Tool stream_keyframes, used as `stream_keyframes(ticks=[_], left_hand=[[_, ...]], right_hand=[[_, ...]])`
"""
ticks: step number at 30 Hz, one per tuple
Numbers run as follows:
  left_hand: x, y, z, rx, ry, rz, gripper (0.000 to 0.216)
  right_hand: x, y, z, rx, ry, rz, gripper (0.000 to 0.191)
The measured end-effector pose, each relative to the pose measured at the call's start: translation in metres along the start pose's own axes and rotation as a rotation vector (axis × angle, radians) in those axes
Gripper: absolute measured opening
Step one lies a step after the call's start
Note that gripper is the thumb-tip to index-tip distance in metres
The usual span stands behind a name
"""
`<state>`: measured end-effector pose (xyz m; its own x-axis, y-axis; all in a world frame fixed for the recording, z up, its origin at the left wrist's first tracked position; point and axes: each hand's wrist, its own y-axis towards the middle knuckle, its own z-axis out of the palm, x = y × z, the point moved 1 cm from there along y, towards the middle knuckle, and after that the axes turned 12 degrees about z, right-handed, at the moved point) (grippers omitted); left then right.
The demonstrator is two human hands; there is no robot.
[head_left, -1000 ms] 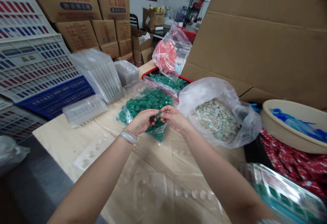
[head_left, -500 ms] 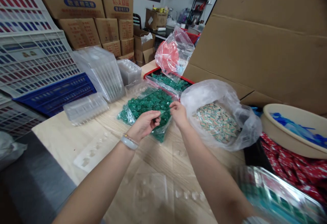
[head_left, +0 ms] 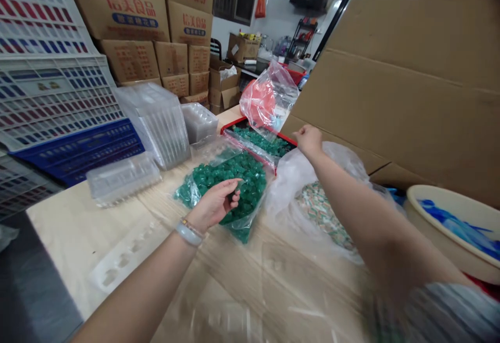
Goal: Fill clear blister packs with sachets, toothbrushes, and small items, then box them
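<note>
My left hand (head_left: pixel 216 205) is closed in a pinch above a clear bag of green pieces (head_left: pixel 250 176). A small greenish piece (head_left: pixel 239 183) shows at its fingertips, hard to tell from the green behind. My right hand (head_left: pixel 309 142) is raised, fingers pinched together, over the far side of a clear plastic bag (head_left: pixel 281 192) of small printed packets (head_left: pixel 322 212). Whatever its fingers hold, if anything, cannot be made out. My right forearm covers part of that bag. Behind the green pieces lies a red-rimmed tray (head_left: pixel 230 123) with more green pieces.
Clear plastic trays (head_left: pixel 156 124) stand stacked at the left, with another clear tray (head_left: pixel 123 179) before them. A white moulded tray (head_left: pixel 125 259) lies near the left edge. Cardboard (head_left: pixel 410 82) rises at the right, behind a cream basin (head_left: pixel 453 228) with blue wrappers. Crates (head_left: pixel 47 93) stand far left.
My right hand has moved from beside my left hand up and to the right, across the bag of packets. The left hand stays pinched over the green pieces. The view has shifted slightly.
</note>
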<state>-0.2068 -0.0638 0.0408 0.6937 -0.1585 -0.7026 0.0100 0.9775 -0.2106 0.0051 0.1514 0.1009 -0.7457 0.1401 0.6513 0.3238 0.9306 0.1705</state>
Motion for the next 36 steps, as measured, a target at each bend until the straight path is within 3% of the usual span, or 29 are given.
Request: stream_keyframes(ticks=[3, 7, 11, 18, 25, 28, 30, 34, 36], left_hand=[[0.0, 0.007, 0.002, 0.013, 0.001, 0.041, 0.016], [0.003, 0.014, 0.004, 0.004, -0.009, 0.088, 0.033], [0.01, 0.015, 0.009, -0.047, 0.001, 0.075, 0.039], [0.014, 0.004, 0.017, -0.014, -0.085, -0.001, 0.032], [0.014, -0.002, 0.014, -0.024, -0.083, -0.001, 0.021], [0.017, -0.004, 0.013, -0.02, -0.063, -0.018, 0.014], [0.019, -0.007, 0.016, -0.016, -0.03, -0.024, 0.014], [0.024, -0.012, 0.026, -0.092, 0.019, 0.013, 0.011], [0.029, -0.015, 0.033, -0.11, 0.028, 0.048, 0.013]], right_hand=[[-0.011, 0.04, 0.015, 0.101, -0.205, -0.038, 0.014], [-0.019, 0.055, 0.035, 0.139, -0.24, -0.044, 0.007], [-0.02, 0.056, 0.048, 0.126, -0.257, -0.075, 0.016], [-0.021, 0.044, 0.06, 0.137, -0.469, -0.186, 0.022], [-0.015, 0.024, 0.053, 0.094, -0.531, -0.147, 0.026], [-0.004, -0.001, 0.037, 0.066, -0.486, -0.256, 0.036], [0.002, -0.034, 0.019, 0.059, -0.36, -0.342, 0.023], [-0.002, -0.125, -0.018, 0.344, -0.013, -0.513, 0.021], [-0.008, -0.166, -0.029, 0.443, 0.048, -0.572, 0.015]])
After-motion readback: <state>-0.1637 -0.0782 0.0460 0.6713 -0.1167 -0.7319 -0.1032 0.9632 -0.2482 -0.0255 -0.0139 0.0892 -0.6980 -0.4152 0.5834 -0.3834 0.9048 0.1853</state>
